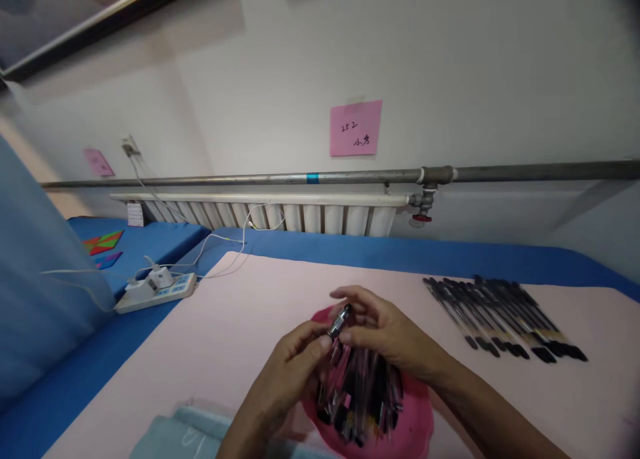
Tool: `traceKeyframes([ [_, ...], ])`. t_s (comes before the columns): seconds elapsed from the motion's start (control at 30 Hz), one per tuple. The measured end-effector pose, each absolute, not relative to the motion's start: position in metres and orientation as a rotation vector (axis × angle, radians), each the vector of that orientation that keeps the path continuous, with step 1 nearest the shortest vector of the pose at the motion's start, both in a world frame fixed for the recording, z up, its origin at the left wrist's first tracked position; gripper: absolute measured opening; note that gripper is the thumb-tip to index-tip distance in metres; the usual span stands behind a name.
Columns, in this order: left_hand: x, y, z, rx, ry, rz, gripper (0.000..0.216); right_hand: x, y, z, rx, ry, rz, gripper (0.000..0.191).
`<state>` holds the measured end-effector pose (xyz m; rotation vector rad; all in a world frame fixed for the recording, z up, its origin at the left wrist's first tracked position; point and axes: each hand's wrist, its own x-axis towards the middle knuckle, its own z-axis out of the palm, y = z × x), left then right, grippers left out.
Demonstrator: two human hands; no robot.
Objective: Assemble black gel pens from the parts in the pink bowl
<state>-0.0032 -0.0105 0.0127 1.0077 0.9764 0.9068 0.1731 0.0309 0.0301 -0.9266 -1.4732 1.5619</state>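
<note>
My left hand [287,372] and my right hand [385,332] meet over a pink dish [417,425] filled with several loose black pen parts [360,392]. Between the fingertips of both hands is one small dark pen piece with a silvery end [340,320], tilted up to the right. My left thumb and forefinger pinch its lower end. The fingers of my right hand curl round its upper end. Both hands hover just above the dish.
A row of several assembled black pens [505,315] lies on the pale pink mat [220,339] to the right. A white power strip [157,291] with plugs and cables sits on the blue cloth [75,392] at left. A radiator [280,213] and pipe run along the wall.
</note>
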Motion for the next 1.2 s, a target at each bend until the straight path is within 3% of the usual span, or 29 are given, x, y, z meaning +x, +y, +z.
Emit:
traceKeyframes([
  [0.07, -0.001, -0.009, 0.015, 0.894, 0.928, 0.957, 0.024, 0.174, 0.030, 0.034, -1.021, -1.444, 1.467, 0.037],
  [0.17, 0.003, -0.006, 0.015, 0.730, 0.823, 1.118, 0.022, 0.170, 0.022, 0.039, -1.163, -1.630, 1.291, 0.008],
  [0.33, 0.016, -0.008, 0.013, 0.524, 0.676, 1.377, 0.020, 0.143, -0.012, 0.029, -1.198, -1.826, 1.261, 0.005],
  [0.57, 0.031, -0.020, 0.008, 0.432, 0.675, 1.318, 0.025, 0.140, -0.035, 0.014, -1.256, -1.561, 1.179, 0.009],
  [0.67, 0.030, -0.019, 0.009, 0.470, 0.743, 1.294, 0.037, 0.174, -0.030, 0.022, -1.360, -1.585, 0.968, 0.011],
  [0.8, 0.024, -0.016, 0.009, 0.486, 0.830, 1.321, 0.041, 0.234, -0.014, 0.020, -1.790, -1.692, 0.445, 0.016],
  [1.2, 0.021, -0.017, 0.007, 0.513, 0.869, 1.257, 0.038, 0.283, 0.026, -0.027, -2.114, -1.762, 0.027, 0.020],
])
